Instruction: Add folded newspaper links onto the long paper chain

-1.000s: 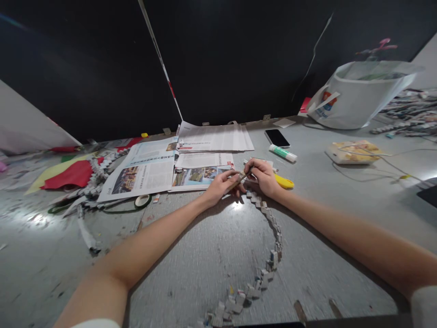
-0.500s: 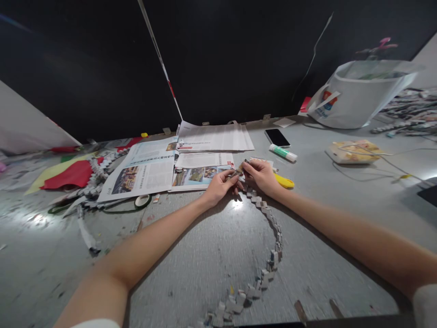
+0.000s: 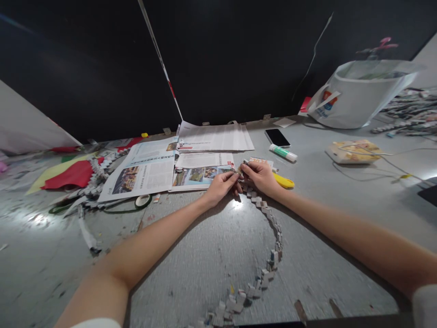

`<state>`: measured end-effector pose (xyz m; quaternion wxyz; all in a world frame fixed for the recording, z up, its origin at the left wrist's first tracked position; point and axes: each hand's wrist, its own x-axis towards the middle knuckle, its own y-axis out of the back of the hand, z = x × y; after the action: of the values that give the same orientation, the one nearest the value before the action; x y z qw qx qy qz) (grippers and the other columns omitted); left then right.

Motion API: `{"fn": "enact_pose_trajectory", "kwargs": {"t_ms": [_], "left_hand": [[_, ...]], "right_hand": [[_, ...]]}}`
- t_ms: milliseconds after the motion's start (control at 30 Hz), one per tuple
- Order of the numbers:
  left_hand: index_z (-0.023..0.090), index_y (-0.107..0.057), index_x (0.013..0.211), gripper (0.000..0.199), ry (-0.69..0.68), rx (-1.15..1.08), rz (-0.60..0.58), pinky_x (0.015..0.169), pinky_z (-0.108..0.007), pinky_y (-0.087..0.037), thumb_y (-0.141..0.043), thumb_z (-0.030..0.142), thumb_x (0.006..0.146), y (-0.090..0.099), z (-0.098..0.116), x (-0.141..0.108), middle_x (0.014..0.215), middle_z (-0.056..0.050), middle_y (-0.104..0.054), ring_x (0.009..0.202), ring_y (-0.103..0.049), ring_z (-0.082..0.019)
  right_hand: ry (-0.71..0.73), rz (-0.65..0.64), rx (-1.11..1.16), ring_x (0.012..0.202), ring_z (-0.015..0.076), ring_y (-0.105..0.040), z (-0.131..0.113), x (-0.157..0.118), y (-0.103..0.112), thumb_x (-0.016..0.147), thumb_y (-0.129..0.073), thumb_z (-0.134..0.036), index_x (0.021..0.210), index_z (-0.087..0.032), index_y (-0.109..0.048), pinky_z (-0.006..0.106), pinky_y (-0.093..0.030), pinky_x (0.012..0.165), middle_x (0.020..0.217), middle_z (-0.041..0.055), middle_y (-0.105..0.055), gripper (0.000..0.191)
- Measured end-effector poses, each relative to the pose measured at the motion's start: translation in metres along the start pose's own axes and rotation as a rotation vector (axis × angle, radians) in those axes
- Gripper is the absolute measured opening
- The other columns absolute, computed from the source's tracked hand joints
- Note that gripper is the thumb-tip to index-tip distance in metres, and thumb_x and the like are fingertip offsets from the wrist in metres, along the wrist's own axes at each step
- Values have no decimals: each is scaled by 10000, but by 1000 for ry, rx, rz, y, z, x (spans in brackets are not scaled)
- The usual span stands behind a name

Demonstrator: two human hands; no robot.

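Observation:
A folded-paper chain (image 3: 276,253) curves across the grey table from the front edge up to my hands. My left hand (image 3: 220,187) is closed, its thumb and fingertips pinching at the chain's far end. Right beside it, my right hand (image 3: 261,177) is closed too, pinching a small folded paper piece at that end. The fingers hide most of what they grip. A yellow-handled tool (image 3: 284,181) lies just behind my right hand, and a glue stick (image 3: 283,153) lies farther back.
Newspaper sheets (image 3: 146,168) and a stack of printed paper (image 3: 215,137) lie behind and left. A roll of tape (image 3: 143,201) sits near more folded chain (image 3: 99,175) and red paper (image 3: 70,175). A phone (image 3: 277,137), a soft packet (image 3: 355,151) and a white bag (image 3: 358,98) stand right.
My fingertips have shifted slightly at the chain's end, the two hands staying close together. The rest of the chain lies as before.

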<state>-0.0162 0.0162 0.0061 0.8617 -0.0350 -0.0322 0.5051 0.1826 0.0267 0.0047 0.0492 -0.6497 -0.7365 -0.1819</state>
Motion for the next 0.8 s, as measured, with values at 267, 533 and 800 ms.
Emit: {"fn": "enact_pose_trajectory", "kwargs": {"t_ms": [267,533,800], "left_hand": [[150,-657,880,573,8,10,9,550,-259,-506,-741,712,956,-1,-2,1,620,-58,-703,532,-638,-144],[185,-609,851,603,-13,37,-28,461,-254,-458,-701,774,941,0,-5,0,565,-20,-658,457,-597,-146],[207,-583,809,601,-34,120,-14,494,-257,-463,-635,780,984,-3,0,-3,552,-10,-630,479,-582,-140]], "right_hand": [[29,15,-51,546,137,-411,-3,0,1,1008,-665,-705,646,-247,-514,333,-324,533,580,-19,-518,604],[124,78,-122,575,157,-423,-8,0,2,1043,-628,-693,621,-251,-550,354,-368,596,572,-11,-492,616],[111,37,-41,591,153,-448,-10,-1,2,1023,-628,-727,656,-249,-555,348,-383,605,610,-8,-527,606]]}}
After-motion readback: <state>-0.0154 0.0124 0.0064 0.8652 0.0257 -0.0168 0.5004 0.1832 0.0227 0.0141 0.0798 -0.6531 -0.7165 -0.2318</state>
